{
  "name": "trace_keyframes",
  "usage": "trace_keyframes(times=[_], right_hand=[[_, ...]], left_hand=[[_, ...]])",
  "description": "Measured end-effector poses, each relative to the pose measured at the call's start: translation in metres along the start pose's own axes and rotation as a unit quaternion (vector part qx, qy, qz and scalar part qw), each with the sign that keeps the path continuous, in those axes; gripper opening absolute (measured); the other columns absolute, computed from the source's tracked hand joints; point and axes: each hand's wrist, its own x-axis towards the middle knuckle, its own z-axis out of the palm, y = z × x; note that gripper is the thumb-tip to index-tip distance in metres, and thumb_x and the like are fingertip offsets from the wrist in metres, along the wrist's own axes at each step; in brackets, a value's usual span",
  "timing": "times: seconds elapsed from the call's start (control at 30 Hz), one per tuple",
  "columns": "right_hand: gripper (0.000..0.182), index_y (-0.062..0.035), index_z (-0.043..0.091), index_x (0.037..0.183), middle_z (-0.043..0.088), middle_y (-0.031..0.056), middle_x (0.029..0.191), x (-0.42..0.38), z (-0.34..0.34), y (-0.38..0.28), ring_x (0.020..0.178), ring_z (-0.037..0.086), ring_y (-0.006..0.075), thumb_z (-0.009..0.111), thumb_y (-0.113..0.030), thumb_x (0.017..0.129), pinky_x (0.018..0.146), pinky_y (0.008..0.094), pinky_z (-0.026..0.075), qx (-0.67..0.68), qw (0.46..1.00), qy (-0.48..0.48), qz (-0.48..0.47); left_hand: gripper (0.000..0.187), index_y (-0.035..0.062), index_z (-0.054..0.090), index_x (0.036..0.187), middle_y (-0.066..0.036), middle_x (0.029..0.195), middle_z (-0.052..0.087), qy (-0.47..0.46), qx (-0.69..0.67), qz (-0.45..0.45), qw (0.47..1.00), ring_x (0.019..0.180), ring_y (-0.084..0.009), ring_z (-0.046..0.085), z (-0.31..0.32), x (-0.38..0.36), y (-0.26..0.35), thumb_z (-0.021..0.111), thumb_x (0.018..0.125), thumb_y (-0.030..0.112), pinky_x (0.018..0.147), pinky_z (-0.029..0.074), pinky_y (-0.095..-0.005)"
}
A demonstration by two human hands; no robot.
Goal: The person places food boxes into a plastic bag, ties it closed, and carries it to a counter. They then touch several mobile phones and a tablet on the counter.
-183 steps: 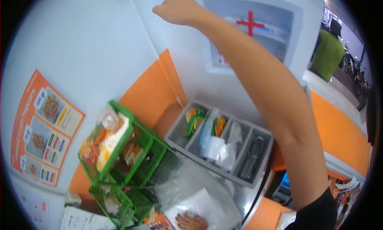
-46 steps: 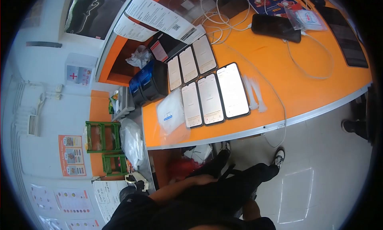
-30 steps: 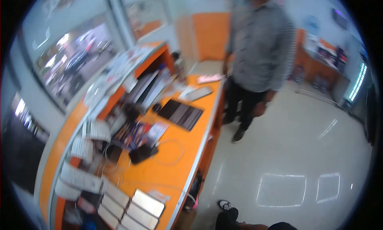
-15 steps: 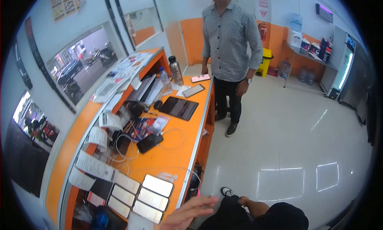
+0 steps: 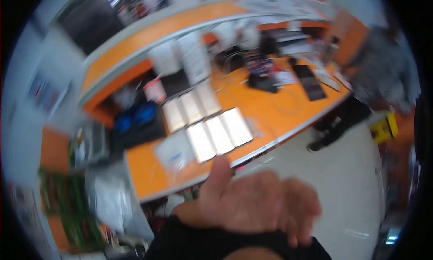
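Note:
My left hand is raised over the counter's front edge, blurred by motion. Its thumb stands apart, its fingers point right with a slight bend, and nothing shows in it. Just beyond the thumb, several phones with bright screens lie in two rows on the orange counter; the front row's middle phone is nearest the hand. A clear plastic bag rests left of them. My right hand cannot be made out; a patch of bare skin shows at the bottom edge.
A dark tablet and a black phone lie farther along the counter. Paper strips hang from the shelf. At right stand a person and a yellow bin. A grey bag is at lower left.
The view has swung left and down, so the phones now appear nearer the middle. My left hand has risen into fuller view, its palm side showing. The person now appears at the far right.

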Motion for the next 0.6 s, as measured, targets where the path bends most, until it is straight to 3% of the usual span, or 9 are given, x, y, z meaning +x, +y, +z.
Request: trace_keyframes(times=[0.03, 0.1, 0.17, 0.2, 0.37, 0.43, 0.5, 0.53, 0.6], right_hand=[[0.027, -0.0006, 0.068, 0.103, 0.071, 0.0169, 0.102, 0.004, 0.003, -0.004, 0.085, 0.07, 0.026, 0.055, -0.015, 0.084, 0.075, 0.0369, 0.056, 0.09, 0.996, -0.025, 0.007], [0.023, -0.001, 0.067, 0.103, 0.071, 0.0129, 0.097, 0.018, 0.007, -0.013, 0.08, 0.067, 0.0225, 0.058, -0.013, 0.086, 0.073, 0.0347, 0.054, 0.0, 0.999, -0.03, -0.042], [0.021, -0.0014, 0.066, 0.103, 0.071, 0.0121, 0.094, 0.014, -0.011, -0.017, 0.081, 0.067, 0.0207, 0.062, -0.013, 0.087, 0.075, 0.0329, 0.053, 0.014, 0.953, -0.047, -0.298], [0.022, -0.0033, 0.064, 0.11, 0.069, 0.0087, 0.091, -0.048, -0.02, -0.075, 0.078, 0.065, 0.0187, 0.059, -0.013, 0.091, 0.074, 0.0313, 0.052, -0.012, 0.985, -0.052, -0.165], [0.024, 0.0012, 0.062, 0.111, 0.069, 0.0106, 0.089, -0.165, -0.071, -0.155, 0.08, 0.067, 0.0197, 0.059, -0.006, 0.089, 0.073, 0.0314, 0.053, -0.125, 0.939, -0.07, -0.311], [0.035, -0.0014, 0.061, 0.115, 0.072, 0.0116, 0.09, -0.199, -0.091, -0.173, 0.084, 0.07, 0.0239, 0.068, -0.007, 0.081, 0.078, 0.0344, 0.055, -0.297, 0.893, -0.158, -0.299], [0.05, -0.0031, 0.054, 0.126, 0.07, 0.0144, 0.1, -0.216, -0.093, -0.17, 0.087, 0.069, 0.0251, 0.072, -0.01, 0.08, 0.081, 0.0354, 0.053, -0.278, 0.901, -0.221, -0.251], [0.053, -0.0038, 0.051, 0.129, 0.068, 0.0159, 0.105, -0.22, -0.087, -0.165, 0.09, 0.068, 0.0258, 0.072, -0.011, 0.081, 0.085, 0.0368, 0.052, -0.172, 0.875, -0.269, -0.363], [0.057, -0.0046, 0.047, 0.132, 0.066, 0.0175, 0.111, -0.226, -0.081, -0.16, 0.095, 0.067, 0.0265, 0.072, -0.013, 0.082, 0.089, 0.0384, 0.05, -0.056, 0.836, -0.306, -0.453]], left_hand=[[0.085, 0.0008, 0.048, 0.13, -0.028, 0.138, 0.04, -0.15, 0.035, 0.053, 0.987, 0.117, -0.0367, 0.052, -0.044, -0.007, 0.007, 0.025, 0.094, 0.074, 0.098, 0.04, -0.0428], [0.079, 0.0011, 0.047, 0.134, -0.023, 0.14, 0.042, -0.037, 0.298, -0.011, 0.954, 0.122, -0.0326, 0.05, -0.074, -0.055, 0.035, 0.033, 0.095, 0.069, 0.102, 0.039, -0.0423], [0.07, 0.0012, 0.048, 0.136, -0.019, 0.142, 0.045, 0.097, 0.482, -0.096, 0.865, 0.125, -0.03, 0.05, -0.09, -0.109, 0.052, 0.04, 0.098, 0.059, 0.1, 0.041, -0.0416], [0.063, 0.0017, 0.049, 0.136, -0.016, 0.141, 0.047, 0.166, 0.547, -0.133, 0.81, 0.124, -0.027, 0.05, -0.099, -0.14, 0.052, 0.043, 0.1, 0.053, 0.1, 0.041, -0.04], [0.029, 0.0085, 0.062, 0.116, -0.022, 0.107, 0.064, 0.489, 0.773, -0.344, 0.213, 0.107, -0.04, 0.059, -0.124, -0.294, 0.027, 0.056, 0.096, 0.028, 0.092, 0.048, -0.0448], [0.049, 0.0062, 0.049, 0.133, -0.022, 0.116, 0.059, 0.492, 0.699, -0.476, 0.206, 0.111, -0.0375, 0.057, -0.137, -0.341, 0.012, 0.062, 0.09, 0.026, 0.096, 0.047, -0.042], [0.079, 0.0048, 0.031, 0.147, -0.025, 0.127, 0.049, 0.545, 0.631, -0.297, 0.465, 0.115, -0.0343, 0.055, -0.157, -0.397, -0.029, 0.072, 0.081, 0.016, 0.097, 0.046, -0.0409], [0.1, 0.0046, 0.015, 0.153, -0.024, 0.133, 0.041, 0.573, 0.521, -0.186, 0.605, 0.119, -0.0323, 0.052, -0.258, -0.517, -0.069, 0.077, 0.075, 0.008, 0.097, 0.045, -0.0391], [0.099, 0.005, 0.016, 0.153, -0.022, 0.133, 0.04, 0.605, 0.44, -0.117, 0.654, 0.119, -0.0315, 0.051, -0.262, -0.519, -0.086, 0.078, 0.076, 0.01, 0.098, 0.045, -0.0384]])
